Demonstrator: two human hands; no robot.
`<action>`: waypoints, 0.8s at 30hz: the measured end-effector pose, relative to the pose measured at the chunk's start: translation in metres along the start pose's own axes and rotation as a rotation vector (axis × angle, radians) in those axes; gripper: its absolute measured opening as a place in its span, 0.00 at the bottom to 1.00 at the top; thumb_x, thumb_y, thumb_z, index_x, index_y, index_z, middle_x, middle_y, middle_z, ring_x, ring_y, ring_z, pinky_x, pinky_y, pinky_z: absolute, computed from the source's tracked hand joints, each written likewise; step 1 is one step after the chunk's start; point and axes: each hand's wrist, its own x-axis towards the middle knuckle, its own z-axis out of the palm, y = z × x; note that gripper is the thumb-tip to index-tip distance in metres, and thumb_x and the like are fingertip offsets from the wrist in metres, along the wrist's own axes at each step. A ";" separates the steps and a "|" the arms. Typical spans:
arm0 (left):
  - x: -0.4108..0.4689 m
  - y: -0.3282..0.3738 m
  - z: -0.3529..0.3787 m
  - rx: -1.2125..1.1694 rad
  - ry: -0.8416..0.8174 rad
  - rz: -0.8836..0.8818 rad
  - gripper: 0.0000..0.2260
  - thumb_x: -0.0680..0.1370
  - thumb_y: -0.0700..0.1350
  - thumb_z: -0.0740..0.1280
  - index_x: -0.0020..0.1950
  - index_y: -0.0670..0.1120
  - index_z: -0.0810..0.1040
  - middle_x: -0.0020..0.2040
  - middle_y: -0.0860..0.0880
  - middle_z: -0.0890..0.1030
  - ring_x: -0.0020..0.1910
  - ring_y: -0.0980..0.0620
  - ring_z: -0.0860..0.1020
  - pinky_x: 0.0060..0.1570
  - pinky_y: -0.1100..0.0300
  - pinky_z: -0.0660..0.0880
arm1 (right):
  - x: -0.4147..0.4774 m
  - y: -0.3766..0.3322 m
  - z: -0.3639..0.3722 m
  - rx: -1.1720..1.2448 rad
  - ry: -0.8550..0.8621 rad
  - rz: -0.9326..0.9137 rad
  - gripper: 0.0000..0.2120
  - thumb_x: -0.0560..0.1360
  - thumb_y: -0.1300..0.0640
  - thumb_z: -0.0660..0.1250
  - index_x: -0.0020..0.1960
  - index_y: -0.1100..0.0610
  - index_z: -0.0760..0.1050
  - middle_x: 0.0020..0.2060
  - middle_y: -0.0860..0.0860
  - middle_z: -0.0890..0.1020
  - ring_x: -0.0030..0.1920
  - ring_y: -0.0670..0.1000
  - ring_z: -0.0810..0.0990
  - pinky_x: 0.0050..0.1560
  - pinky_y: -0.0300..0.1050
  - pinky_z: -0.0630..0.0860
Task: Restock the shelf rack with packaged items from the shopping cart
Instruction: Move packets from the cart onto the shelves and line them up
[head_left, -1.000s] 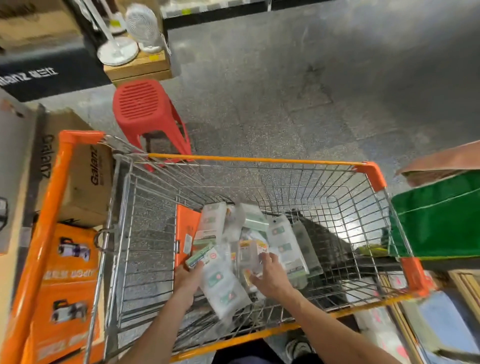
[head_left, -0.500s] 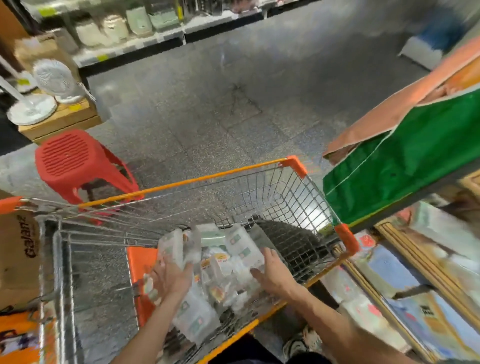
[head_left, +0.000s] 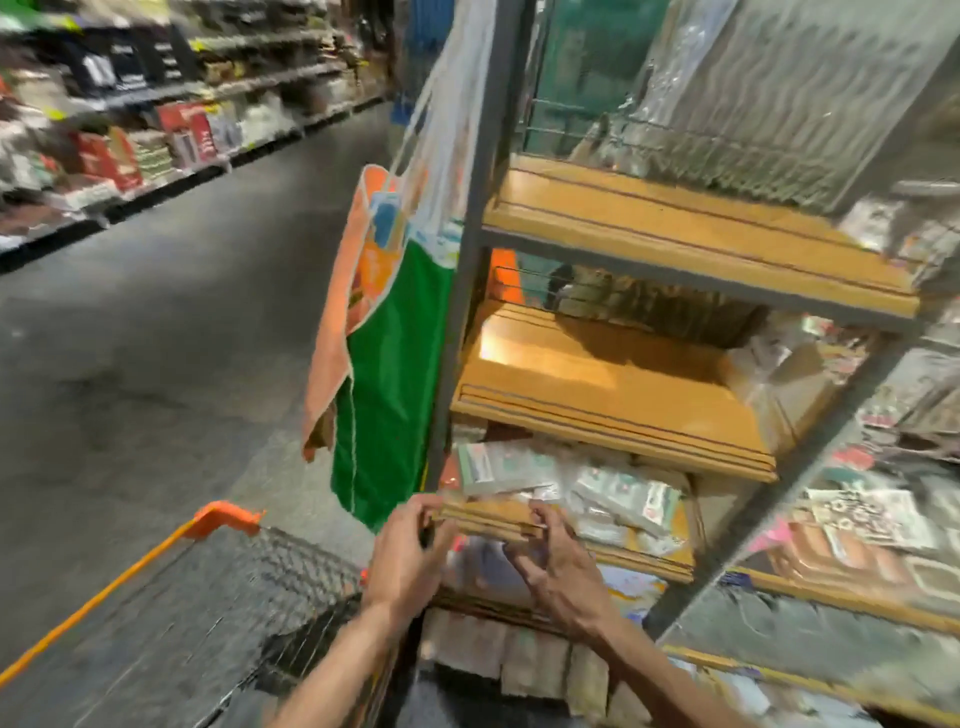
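Observation:
White packaged items (head_left: 524, 466) lie in a loose pile on the low wooden shelf (head_left: 613, 553) of the grey metal shelf rack (head_left: 470, 270). My left hand (head_left: 408, 553) hovers at that shelf's front edge, fingers loosely bent, with nothing visible in it. My right hand (head_left: 558, 564) is beside it, fingers spread and touching the shelf lip just below the packages. The shopping cart (head_left: 223, 515), orange-rimmed with a wire basket, stands at the lower left under my forearms; its contents are blurred.
Two bare wooden shelves (head_left: 613, 395) sit above the stocked one. A green and orange bag (head_left: 387, 364) hangs off the rack's left post. More packets (head_left: 862, 514) fill the rack section to the right. Grey aisle floor (head_left: 156, 338) stretches left toward distant stocked shelves (head_left: 130, 140).
My view swung up from the cart to the rack. Both hands left the cart, where they gathered packages, and are now at the low shelf edge with packages lying on the shelf.

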 end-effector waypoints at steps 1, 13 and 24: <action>0.012 0.025 0.019 -0.028 -0.044 0.051 0.08 0.76 0.47 0.68 0.54 0.56 0.75 0.46 0.60 0.78 0.48 0.61 0.77 0.45 0.74 0.68 | 0.006 0.011 -0.025 -0.003 0.074 0.027 0.32 0.76 0.50 0.67 0.75 0.54 0.58 0.70 0.49 0.68 0.69 0.49 0.69 0.57 0.31 0.64; 0.126 0.230 0.225 0.089 -0.376 0.260 0.14 0.76 0.50 0.65 0.62 0.54 0.74 0.53 0.51 0.80 0.53 0.49 0.77 0.53 0.56 0.74 | 0.086 0.133 -0.238 -0.131 0.683 0.148 0.25 0.77 0.51 0.65 0.70 0.59 0.64 0.63 0.56 0.72 0.64 0.56 0.71 0.66 0.53 0.67; 0.189 0.278 0.313 0.177 -0.504 0.270 0.15 0.78 0.47 0.65 0.64 0.48 0.74 0.53 0.49 0.80 0.52 0.49 0.77 0.51 0.60 0.71 | 0.178 0.213 -0.317 -0.674 0.645 0.242 0.19 0.77 0.59 0.55 0.29 0.57 0.75 0.23 0.54 0.75 0.23 0.54 0.75 0.25 0.45 0.74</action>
